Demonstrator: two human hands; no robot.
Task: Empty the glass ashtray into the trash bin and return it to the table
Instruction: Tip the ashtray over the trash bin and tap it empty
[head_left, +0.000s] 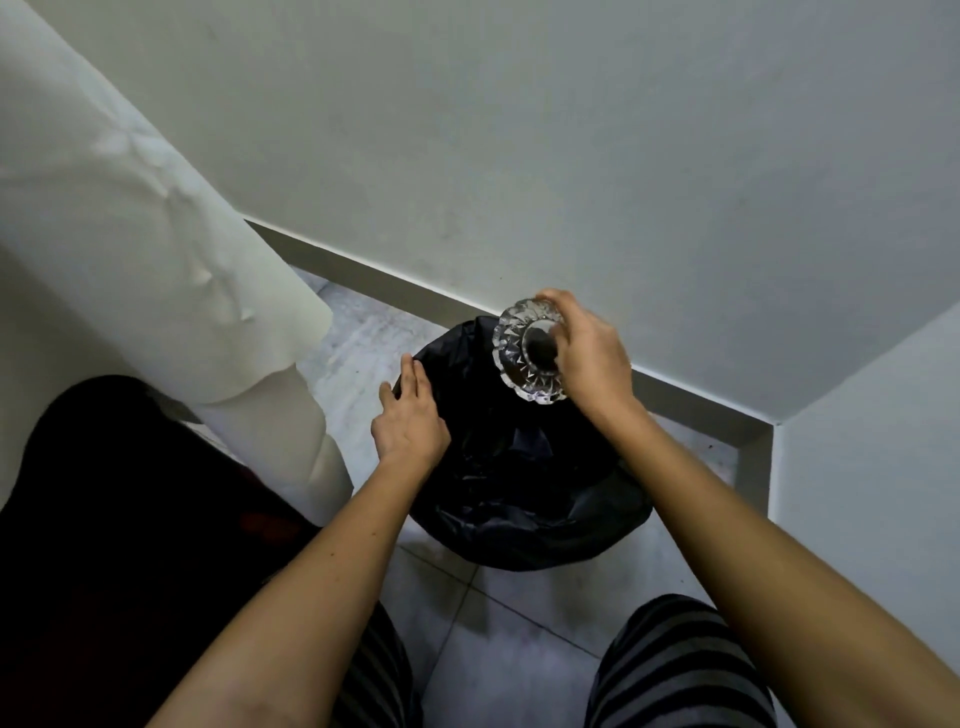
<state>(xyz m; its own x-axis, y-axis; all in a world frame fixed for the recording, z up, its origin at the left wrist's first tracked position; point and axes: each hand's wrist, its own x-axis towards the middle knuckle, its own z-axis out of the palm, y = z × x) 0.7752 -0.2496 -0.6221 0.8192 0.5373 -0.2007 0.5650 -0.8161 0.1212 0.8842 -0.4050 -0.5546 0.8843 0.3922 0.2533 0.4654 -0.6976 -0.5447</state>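
Note:
The cut-glass ashtray (524, 353) is tipped on its side over the far part of the trash bin (519, 499), its underside facing me. My right hand (587, 353) grips it by the right rim. The bin is round and lined with a black plastic bag. My left hand (410, 415) rests on the bin's left rim with its fingers stretched out flat, holding nothing. What lies inside the bin is too dark to make out.
A white cloth-covered table edge (156, 234) hangs at the left, close to the bin. A dark seat or cushion (104, 519) is at the lower left. The grey wall and skirting board (675, 395) run right behind the bin, with a corner at the right. My striped knees are at the bottom.

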